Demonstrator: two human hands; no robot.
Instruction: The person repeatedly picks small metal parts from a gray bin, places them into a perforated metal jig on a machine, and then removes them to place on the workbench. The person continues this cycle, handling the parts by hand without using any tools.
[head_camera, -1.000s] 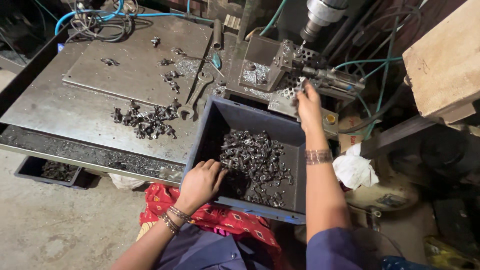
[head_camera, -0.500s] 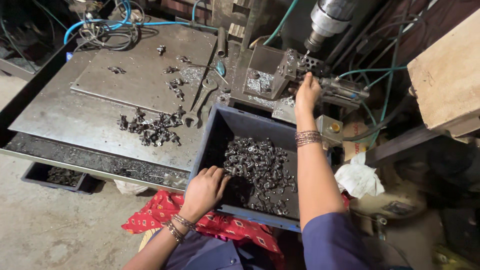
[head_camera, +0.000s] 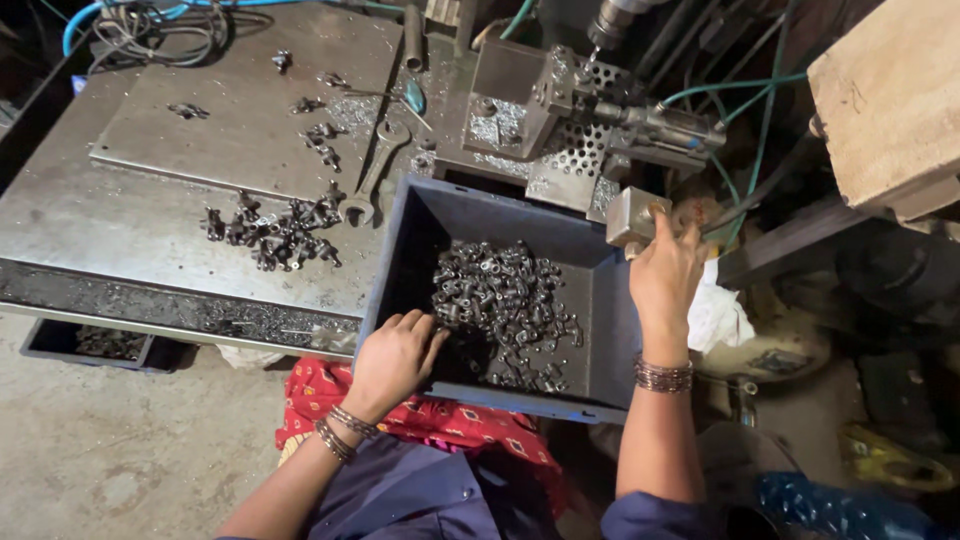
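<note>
head view: left hand (head_camera: 393, 362) fingers curled loose over the near-left rim of the dark blue plastic bin (head_camera: 610, 330), tips just beside the heap of small dark metal fittings (head_camera: 500, 310) inside. right hand (head_camera: 668, 275) fingers open, touching a grey metal block (head_camera: 630, 215) past the bin's far-right corner.

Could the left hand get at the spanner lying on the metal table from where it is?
Probably yes: the left hand rests on the bin's near rim, and the spanner lies uncovered past the bin's left wall.
</note>
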